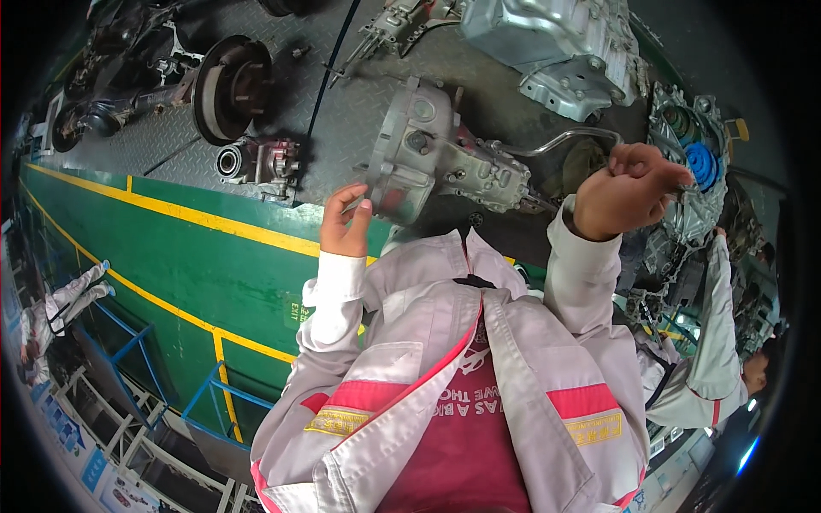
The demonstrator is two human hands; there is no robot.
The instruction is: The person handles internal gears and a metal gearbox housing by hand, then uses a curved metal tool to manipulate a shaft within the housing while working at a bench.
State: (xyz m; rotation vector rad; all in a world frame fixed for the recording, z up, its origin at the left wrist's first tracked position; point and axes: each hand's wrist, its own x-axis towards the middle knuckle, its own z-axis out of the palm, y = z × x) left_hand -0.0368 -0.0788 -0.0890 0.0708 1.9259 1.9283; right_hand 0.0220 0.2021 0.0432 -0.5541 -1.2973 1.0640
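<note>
Flanking the gearbox (pixel 415 137): both my hands, the left at its wide round housing, the right out past its narrower end.
Gearbox: lying on the dark diamond-plate tabletop (pixel 338 128) in front of my chest, a dull silver casting, its ribbed narrow end pointing to my right.
Left hand (pixel 344 229): loosely unfolded, thumb parted from bent fingers; the fingertips are at the housing's near left edge, and I cannot tell whether they touch it.
Right hand (pixel 623 195): fingers curled in, forefinger and thumb aimed off to my right; I cannot tell whether anything sits in this grip.
Bent metal rod (pixel 590 132): running from beside the gearbox's narrow end to just behind my right hand, where its tip is hidden.
Beyond the gearbox: a large silver casing (pixel 547 34), with a smaller casting (pixel 393 30) to its left.
Left on the plate: a rusty axle with a brake drum (pixel 224 90), and nearer me a small casting with a round opening (pixel 261 167).
Right of my right hand: an opened housing with a blue round part (pixel 701 164).
Co-worker on the right: a pale sleeve (pixel 711 321), the hand (pixel 720 232) raised near that opened housing.
Floor (pixel 171 256): green, marked with yellow lines (pixel 256 232).
</note>
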